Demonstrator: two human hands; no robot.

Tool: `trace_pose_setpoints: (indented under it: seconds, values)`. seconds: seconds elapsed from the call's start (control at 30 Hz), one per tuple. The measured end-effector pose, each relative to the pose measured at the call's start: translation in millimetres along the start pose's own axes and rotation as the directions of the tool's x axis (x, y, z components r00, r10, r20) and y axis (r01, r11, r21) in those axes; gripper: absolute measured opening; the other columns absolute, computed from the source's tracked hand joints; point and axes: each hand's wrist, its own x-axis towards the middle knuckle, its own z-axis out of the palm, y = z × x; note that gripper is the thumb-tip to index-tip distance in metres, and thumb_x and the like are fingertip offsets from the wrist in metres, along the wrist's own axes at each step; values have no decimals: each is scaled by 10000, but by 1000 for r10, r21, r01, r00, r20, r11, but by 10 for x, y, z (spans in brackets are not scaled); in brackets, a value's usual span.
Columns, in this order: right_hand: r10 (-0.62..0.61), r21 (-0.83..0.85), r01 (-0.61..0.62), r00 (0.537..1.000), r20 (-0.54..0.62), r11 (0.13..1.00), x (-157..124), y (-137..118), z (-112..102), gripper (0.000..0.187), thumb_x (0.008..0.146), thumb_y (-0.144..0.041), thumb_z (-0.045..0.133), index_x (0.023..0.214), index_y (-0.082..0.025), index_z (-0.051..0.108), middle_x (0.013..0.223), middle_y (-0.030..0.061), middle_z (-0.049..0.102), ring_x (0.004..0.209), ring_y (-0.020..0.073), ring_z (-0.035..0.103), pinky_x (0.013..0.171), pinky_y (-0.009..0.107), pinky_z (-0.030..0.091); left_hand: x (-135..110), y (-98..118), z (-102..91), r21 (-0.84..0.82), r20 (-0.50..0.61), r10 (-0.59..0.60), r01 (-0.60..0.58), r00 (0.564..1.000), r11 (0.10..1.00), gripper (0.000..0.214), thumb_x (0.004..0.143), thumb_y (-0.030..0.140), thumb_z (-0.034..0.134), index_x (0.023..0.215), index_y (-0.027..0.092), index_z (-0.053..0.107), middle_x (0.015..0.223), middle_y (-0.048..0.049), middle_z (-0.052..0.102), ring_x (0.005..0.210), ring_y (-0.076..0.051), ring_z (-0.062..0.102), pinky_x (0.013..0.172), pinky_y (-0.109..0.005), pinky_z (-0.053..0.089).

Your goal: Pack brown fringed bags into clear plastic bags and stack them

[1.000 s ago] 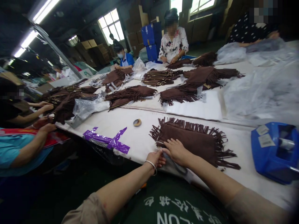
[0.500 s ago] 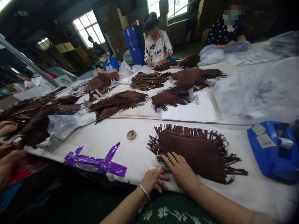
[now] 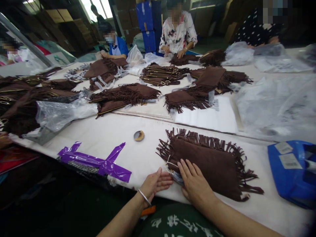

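Observation:
A brown fringed suede piece lies flat on the white table in front of me. My right hand rests palm down on its near left corner, fingers stretched out. My left hand, with a bangle on the wrist, lies just left of it at the table edge, fingers extended toward a small tag and white string at that corner. Neither hand grips anything.
A purple plastic strip lies at the near left edge, a small tape roll behind it. A blue bin sits at the right. Piles of brown fringed pieces, clear plastic bags and other people fill the far side.
The view has shifted slightly. My left hand has opened and stretched its fingers toward the corner of the piece; my right hand stays flat on it.

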Motion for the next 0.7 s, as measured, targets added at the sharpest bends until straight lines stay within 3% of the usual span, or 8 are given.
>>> trace_pose_setpoints:
  seconds: [0.1,0.2,0.33,0.47,0.6,0.7]
  values:
    - [11,20,-11,1000,3,1000,41,-4,-21,706,735,-349,596,1356,-82,396,1393,163,418,1261,350,372,1019,472,330,-8,3,27,-52,-4,30,-31,1000,998,566,839,558,483,1055,51,612,1095,-208,645,1007,-278,627,956,-439,453]
    - [10,-23,-10,1000,-23,1000,74,28,-32,568,781,-170,529,1338,-114,430,1351,131,481,1227,315,422,980,437,385,7,-22,41,-105,-9,37,-37,999,994,511,838,515,520,1007,42,616,1091,-218,642,1028,-284,615,962,-439,449]
    - [-12,-30,11,1000,-28,999,118,94,-94,530,762,-6,453,1274,-131,506,1271,105,563,1119,259,516,900,375,462,34,-49,58,-174,-63,15,-26,998,984,448,823,515,545,906,77,587,1046,-210,658,999,-285,631,944,-429,463]
    - [-49,24,50,998,-27,998,81,180,-152,534,747,36,426,1245,-125,530,1233,96,590,1052,233,541,878,349,485,53,10,123,-186,-23,-26,21,999,982,494,821,564,510,1000,105,551,1073,-197,650,965,-272,646,891,-427,488]
    - [-98,45,100,994,-46,994,-80,243,-88,553,733,56,410,1246,-117,524,1234,100,588,1053,238,531,883,368,490,200,56,273,-139,146,100,-80,984,987,431,764,397,661,1070,109,568,1088,-164,651,935,-248,648,850,-374,495]
    - [-120,50,123,991,-57,991,-193,264,-22,561,728,58,410,1255,-107,510,1250,105,575,1072,245,518,890,384,492,431,49,383,-63,81,179,-175,980,983,441,615,259,784,995,110,615,973,-121,694,872,-252,653,815,-360,498]
